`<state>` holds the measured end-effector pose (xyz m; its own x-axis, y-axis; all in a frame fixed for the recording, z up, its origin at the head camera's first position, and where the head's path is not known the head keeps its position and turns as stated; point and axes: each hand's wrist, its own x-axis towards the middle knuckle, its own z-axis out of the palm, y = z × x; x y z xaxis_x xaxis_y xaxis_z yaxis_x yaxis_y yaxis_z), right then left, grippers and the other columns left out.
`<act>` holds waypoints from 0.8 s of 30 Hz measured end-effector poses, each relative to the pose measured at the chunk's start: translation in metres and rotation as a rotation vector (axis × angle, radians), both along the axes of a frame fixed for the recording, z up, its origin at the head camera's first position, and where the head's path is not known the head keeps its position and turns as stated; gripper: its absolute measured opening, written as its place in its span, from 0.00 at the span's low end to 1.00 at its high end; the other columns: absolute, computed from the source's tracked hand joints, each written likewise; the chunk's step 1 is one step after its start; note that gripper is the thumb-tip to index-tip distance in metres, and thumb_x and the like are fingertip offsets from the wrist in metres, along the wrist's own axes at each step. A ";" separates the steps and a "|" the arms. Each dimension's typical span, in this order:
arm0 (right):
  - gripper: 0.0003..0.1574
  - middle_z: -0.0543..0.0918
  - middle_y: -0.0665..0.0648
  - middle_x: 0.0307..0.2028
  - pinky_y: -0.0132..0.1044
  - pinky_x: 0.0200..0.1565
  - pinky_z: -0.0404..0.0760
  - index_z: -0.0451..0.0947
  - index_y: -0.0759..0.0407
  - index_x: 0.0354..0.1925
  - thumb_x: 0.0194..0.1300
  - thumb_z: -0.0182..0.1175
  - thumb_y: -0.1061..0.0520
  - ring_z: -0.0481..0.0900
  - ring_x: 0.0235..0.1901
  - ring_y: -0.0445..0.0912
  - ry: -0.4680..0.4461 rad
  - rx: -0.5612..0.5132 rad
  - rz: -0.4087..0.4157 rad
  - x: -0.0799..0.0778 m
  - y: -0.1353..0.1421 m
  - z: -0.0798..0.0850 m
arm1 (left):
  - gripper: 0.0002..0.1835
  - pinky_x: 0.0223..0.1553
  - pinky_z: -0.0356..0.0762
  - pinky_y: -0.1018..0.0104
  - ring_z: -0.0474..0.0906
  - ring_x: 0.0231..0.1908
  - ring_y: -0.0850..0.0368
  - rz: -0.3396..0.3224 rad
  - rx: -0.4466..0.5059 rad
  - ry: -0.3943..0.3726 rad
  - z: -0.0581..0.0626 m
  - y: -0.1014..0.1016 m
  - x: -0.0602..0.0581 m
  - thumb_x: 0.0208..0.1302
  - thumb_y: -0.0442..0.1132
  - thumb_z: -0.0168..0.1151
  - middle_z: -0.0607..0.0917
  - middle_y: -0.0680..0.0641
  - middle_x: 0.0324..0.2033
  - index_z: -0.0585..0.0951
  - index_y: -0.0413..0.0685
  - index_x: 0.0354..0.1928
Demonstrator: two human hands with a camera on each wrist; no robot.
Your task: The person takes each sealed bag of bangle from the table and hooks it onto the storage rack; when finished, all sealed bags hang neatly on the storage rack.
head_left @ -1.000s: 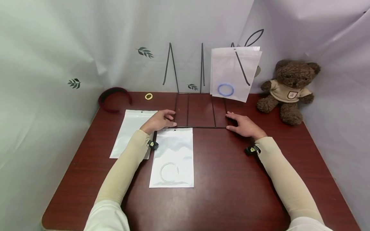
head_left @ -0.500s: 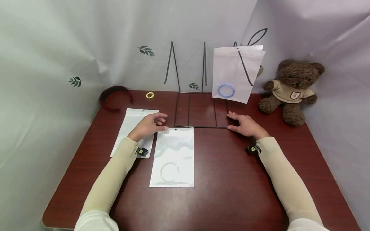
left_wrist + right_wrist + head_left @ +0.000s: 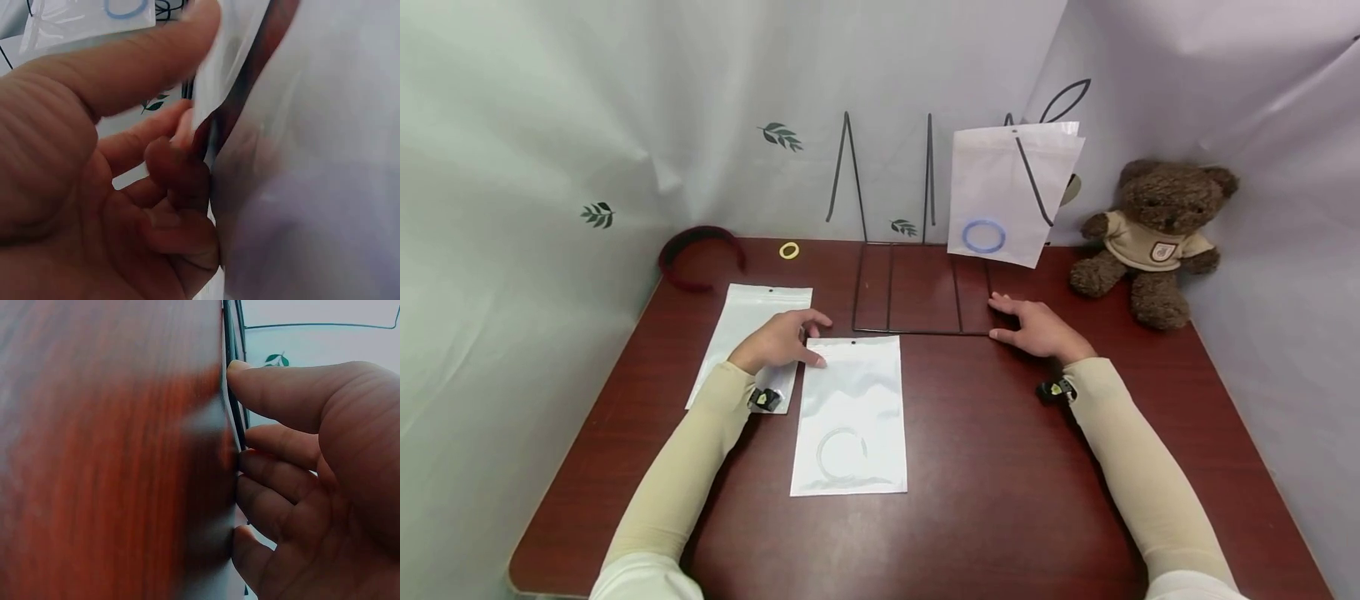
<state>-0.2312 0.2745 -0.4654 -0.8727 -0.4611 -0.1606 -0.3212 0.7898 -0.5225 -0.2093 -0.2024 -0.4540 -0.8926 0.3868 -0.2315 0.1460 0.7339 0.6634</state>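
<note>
In the head view, my left hand (image 3: 782, 340) lies over the gap between two white zip bags. Its thumb touches the top left part of the nearer bag (image 3: 853, 400), which shows a ring outline. The other bag (image 3: 718, 342) lies partly under the wrist. In the left wrist view, the thumb (image 3: 137, 72) reaches over a bag's edge, with bent fingers below it. My right hand (image 3: 1037, 327) rests at the front right corner of a black wire rack (image 3: 925, 333). Fingertips (image 3: 240, 375) touch its bar in the right wrist view.
White bags (image 3: 1000, 183) with a blue ring hang from the rack's right hook. A brown teddy bear (image 3: 1161, 242) sits at the back right. At the back left of the dark red table (image 3: 1000, 500) lie a dark red headband (image 3: 673, 258) and a small yellow ring (image 3: 788, 250).
My left hand has drawn back from the rack's left side, down onto the nearer bag's edge. That bag has slid slightly toward me. The right hand stays at the rack's corner.
</note>
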 end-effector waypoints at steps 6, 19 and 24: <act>0.44 0.61 0.67 0.80 0.60 0.77 0.60 0.62 0.61 0.81 0.76 0.65 0.49 0.58 0.81 0.61 0.008 0.008 0.000 0.001 -0.001 -0.001 | 0.25 0.46 0.70 0.58 0.73 0.37 0.53 -0.008 0.006 -0.006 0.000 0.002 0.002 0.51 0.34 0.84 0.78 0.48 0.36 0.83 0.46 0.51; 0.45 0.60 0.66 0.81 0.60 0.77 0.60 0.61 0.60 0.81 0.76 0.65 0.48 0.58 0.81 0.61 -0.006 0.006 -0.015 0.003 -0.001 -0.002 | 0.13 0.41 0.74 0.64 0.73 0.42 0.52 -0.010 0.241 0.012 0.000 0.004 0.008 0.64 0.32 0.75 0.80 0.47 0.39 0.88 0.51 0.50; 0.44 0.60 0.67 0.80 0.62 0.76 0.60 0.62 0.62 0.80 0.75 0.65 0.48 0.58 0.80 0.63 0.006 -0.003 -0.013 0.003 -0.002 0.001 | 0.12 0.47 0.77 0.59 0.74 0.48 0.49 0.032 0.278 -0.012 0.004 0.006 0.008 0.66 0.35 0.74 0.84 0.45 0.49 0.88 0.52 0.50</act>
<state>-0.2278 0.2728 -0.4649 -0.8796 -0.4502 -0.1538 -0.3141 0.7923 -0.5231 -0.2013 -0.1967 -0.4497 -0.9033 0.4085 -0.1310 0.1165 0.5275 0.8415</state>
